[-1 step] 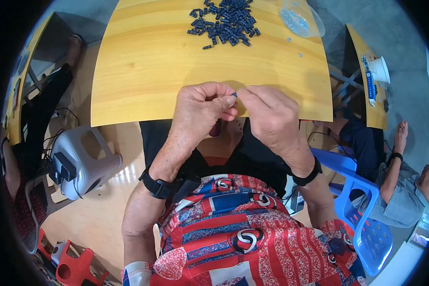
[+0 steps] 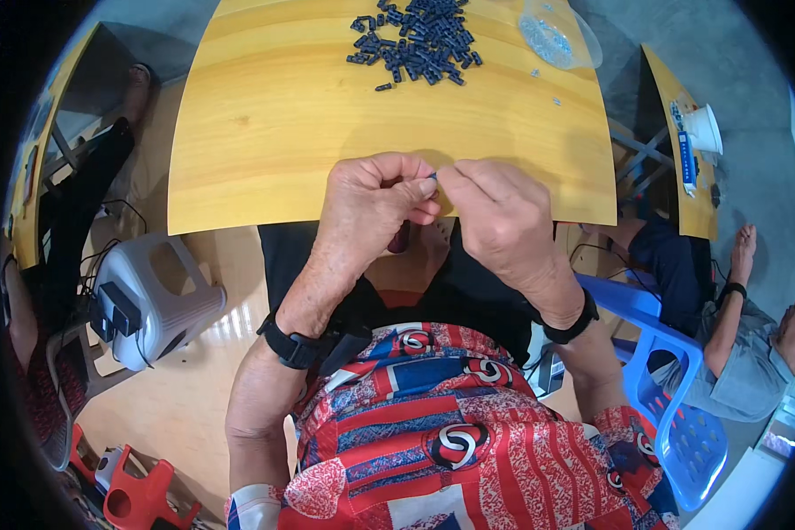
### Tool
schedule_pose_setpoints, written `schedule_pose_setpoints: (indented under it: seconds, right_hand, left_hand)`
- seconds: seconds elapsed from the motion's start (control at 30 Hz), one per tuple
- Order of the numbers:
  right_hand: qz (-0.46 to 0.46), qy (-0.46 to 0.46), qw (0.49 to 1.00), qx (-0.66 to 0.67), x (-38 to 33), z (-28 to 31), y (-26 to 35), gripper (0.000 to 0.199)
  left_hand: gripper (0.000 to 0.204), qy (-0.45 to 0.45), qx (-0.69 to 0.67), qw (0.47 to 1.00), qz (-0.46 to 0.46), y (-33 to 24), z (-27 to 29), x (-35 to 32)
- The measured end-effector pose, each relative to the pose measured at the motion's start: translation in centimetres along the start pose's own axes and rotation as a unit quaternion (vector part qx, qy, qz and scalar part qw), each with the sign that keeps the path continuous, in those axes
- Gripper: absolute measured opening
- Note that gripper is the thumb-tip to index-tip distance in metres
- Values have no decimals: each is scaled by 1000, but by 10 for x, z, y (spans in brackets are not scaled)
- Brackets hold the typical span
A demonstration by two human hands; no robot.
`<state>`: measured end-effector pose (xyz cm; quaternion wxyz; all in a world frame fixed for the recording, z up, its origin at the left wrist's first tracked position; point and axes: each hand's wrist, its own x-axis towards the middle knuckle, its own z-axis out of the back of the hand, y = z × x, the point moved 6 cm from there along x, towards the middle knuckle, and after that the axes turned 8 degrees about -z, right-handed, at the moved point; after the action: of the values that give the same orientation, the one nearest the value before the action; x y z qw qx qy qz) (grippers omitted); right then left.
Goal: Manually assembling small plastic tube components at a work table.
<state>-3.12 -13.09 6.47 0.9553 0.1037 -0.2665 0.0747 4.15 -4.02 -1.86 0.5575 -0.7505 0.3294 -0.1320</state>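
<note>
Above the table's near edge, my left hand (image 2: 375, 199) pinches a small dark plastic piece (image 2: 433, 177) between thumb and forefinger; only its tip shows. My right hand (image 2: 501, 212) is closed in a pinch right beside that tip, its fingertips at the piece. Whatever the right fingers hold is hidden. Farther off on the yellow wooden table (image 2: 265, 132) lies a heap of small black plastic pieces (image 2: 428, 40), with a single loose one (image 2: 383, 87) at its near side. To its right stands a clear shallow dish (image 2: 583, 44) holding many tiny glassy or silvery bits (image 2: 548, 42).
Two tiny silvery bits (image 2: 556, 102) lie on the table near the dish. A blue plastic chair (image 2: 680, 389) is at right, beside a seated person (image 2: 742, 353). At left are a grey-white stool (image 2: 163, 291) with a black box on it, and a red stool (image 2: 141, 495).
My right hand has shifted very slightly left, toward the piece. My left hand and the things on the table look the same.
</note>
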Motion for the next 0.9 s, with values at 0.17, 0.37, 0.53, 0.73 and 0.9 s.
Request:
schedule_pose_setpoints:
  seconds: [0.17,0.37,0.53,0.73,0.9]
  right_hand:
    - [18,26,999,-26,-4,-6,5,16]
    - [-3,44,999,31,8,-7,3,11]
    - [-69,76,981,167,39,-11,-16,8]
    - [-90,51,985,137,79,-57,-40,7]
    - [-77,96,991,52,84,-79,-47,6]
  left_hand:
    - [10,-6,17,1000,-2,2,-1,-3]
    - [11,-7,-34,999,10,-3,4,-7]
    - [13,-53,-61,997,-2,-11,27,-10]
    - [15,-88,-60,991,-77,-16,44,-3]
    - [16,-89,-77,990,-84,-17,46,-4]
